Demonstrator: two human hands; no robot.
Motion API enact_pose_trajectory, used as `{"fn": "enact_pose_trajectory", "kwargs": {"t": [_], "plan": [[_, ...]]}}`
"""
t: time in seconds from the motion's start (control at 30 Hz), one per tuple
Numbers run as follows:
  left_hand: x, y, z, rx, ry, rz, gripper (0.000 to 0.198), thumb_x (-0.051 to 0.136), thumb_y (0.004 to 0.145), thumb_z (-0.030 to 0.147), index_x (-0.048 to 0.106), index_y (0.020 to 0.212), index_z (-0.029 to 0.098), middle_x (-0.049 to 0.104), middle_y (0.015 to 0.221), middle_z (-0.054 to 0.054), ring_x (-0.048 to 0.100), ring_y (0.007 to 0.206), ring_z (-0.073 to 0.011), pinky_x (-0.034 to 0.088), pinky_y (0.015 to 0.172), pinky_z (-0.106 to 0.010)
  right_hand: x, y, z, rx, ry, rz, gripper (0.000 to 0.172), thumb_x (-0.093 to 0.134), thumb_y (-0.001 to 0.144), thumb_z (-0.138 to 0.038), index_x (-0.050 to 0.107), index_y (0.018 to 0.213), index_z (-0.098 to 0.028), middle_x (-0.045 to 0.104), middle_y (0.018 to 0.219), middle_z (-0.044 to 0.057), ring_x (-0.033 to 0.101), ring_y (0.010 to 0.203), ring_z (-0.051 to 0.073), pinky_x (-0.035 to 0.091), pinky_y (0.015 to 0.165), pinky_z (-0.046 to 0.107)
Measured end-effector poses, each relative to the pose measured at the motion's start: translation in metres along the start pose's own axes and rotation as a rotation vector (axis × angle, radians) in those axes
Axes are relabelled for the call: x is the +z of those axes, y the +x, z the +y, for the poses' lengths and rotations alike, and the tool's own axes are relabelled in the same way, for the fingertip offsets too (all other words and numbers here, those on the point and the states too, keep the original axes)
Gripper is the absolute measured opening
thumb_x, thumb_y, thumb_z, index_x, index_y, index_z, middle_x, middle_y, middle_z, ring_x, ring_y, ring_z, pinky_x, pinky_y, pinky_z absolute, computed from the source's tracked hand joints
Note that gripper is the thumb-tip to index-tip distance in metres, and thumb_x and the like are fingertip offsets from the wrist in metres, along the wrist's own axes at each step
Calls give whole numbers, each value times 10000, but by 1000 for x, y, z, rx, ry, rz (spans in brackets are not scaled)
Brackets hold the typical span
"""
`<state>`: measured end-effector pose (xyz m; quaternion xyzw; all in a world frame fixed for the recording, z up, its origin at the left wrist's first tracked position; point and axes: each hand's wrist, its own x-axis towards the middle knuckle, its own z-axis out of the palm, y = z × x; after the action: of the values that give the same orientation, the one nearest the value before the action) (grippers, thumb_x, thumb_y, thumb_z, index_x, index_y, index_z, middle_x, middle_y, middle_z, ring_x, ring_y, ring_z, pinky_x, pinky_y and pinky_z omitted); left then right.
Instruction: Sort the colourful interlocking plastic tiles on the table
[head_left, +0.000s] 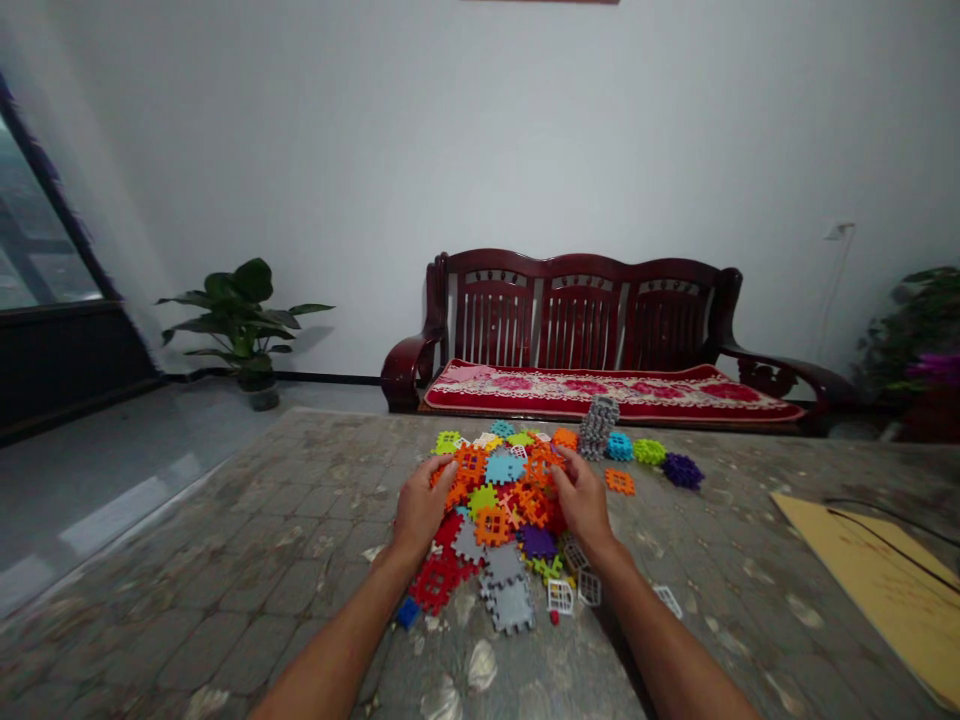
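A heap of colourful interlocking plastic tiles (482, 497) lies in front of me, in orange, red, grey, green, blue and purple. At its left side my left hand (421, 502) has thumb and forefinger curled round an orange tile (438, 477). Across from it, my right hand (586, 502) pinches another orange tile (541, 464) at the heap's upper right. The undersides of both tiles and some of my fingers are hidden. Nearest me are grey tiles (513, 605), red tiles (435, 582) and a white window-frame piece (559, 597).
Behind the heap's right end stand a grey tile stack (598, 428) and blue (619, 446), green (649, 452) and purple (682, 470) stacks. A loose orange tile (620, 482) lies nearby. Yellow board (862, 580) with a black cable is at right; a wooden bench (577, 310) stands beyond.
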<state>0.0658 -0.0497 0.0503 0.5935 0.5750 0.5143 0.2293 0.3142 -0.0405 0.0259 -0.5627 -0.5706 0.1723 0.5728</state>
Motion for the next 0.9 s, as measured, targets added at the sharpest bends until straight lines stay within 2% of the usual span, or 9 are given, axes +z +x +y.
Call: {"fn": "enact_pose_trajectory", "kwargs": {"t": [0.13, 0.33, 0.43, 0.57, 0.63, 0.73, 0.9], "plan": [[-1, 6, 1, -57, -43, -29, 376, 471, 860, 422, 711, 1016, 178, 750, 1039, -84, 662, 1011, -251, 467, 960, -381, 0, 2, 6, -39, 5, -33, 433, 486, 799, -288, 660, 1180, -173, 694, 1149, 93, 654, 976, 227, 505, 918, 394], [3, 14, -4, -179, -187, -69, 426, 549, 827, 297, 640, 1225, 175, 668, 1276, -91, 608, 1160, -233, 424, 1041, -369, -17, 7, 5, -88, -231, -72, 406, 439, 794, -231, 686, 1114, -187, 667, 1153, 94, 617, 1066, 234, 460, 989, 393], [5, 16, -3, -207, -276, -112, 525, 593, 784, 234, 590, 1308, 196, 644, 1318, -83, 619, 1147, -224, 456, 1017, -358, -28, 13, 8, -9, -437, -156, 420, 472, 803, -245, 666, 1167, -168, 646, 1215, 114, 574, 1163, 262, 407, 1044, 402], [7, 17, -1, -259, -467, -287, 708, 604, 742, 205, 455, 1434, 236, 669, 1278, -85, 696, 983, -204, 542, 895, -365, -36, 16, 14, 107, -608, -309, 449, 475, 851, -311, 614, 1253, -167, 621, 1280, 130, 558, 1204, 286, 405, 1032, 411], [6, 20, -3, -230, -519, -307, 715, 612, 726, 206, 466, 1426, 235, 609, 1368, -97, 667, 1086, -214, 526, 933, -349, -37, 16, 15, 148, -647, -353, 455, 469, 873, -363, 598, 1272, -187, 630, 1274, 131, 568, 1190, 299, 420, 1006, 421], [1, 28, -11, -156, -410, -223, 633, 614, 730, 236, 542, 1359, 207, 540, 1444, -95, 539, 1287, -234, 433, 1057, -336, -37, 15, 13, 191, -679, -369, 478, 488, 873, -439, 585, 1286, -218, 647, 1254, 129, 577, 1175, 315, 433, 973, 430], [-3, 33, -29, -120, 65, -162, 495, 586, 783, 343, 627, 1241, 158, 624, 1339, -132, 538, 1276, -274, 340, 1123, -423, -35, 12, 6, 182, -695, -407, 550, 528, 843, -523, 604, 1275, -190, 657, 1229, 167, 574, 1160, 364, 436, 953, 475]]}}
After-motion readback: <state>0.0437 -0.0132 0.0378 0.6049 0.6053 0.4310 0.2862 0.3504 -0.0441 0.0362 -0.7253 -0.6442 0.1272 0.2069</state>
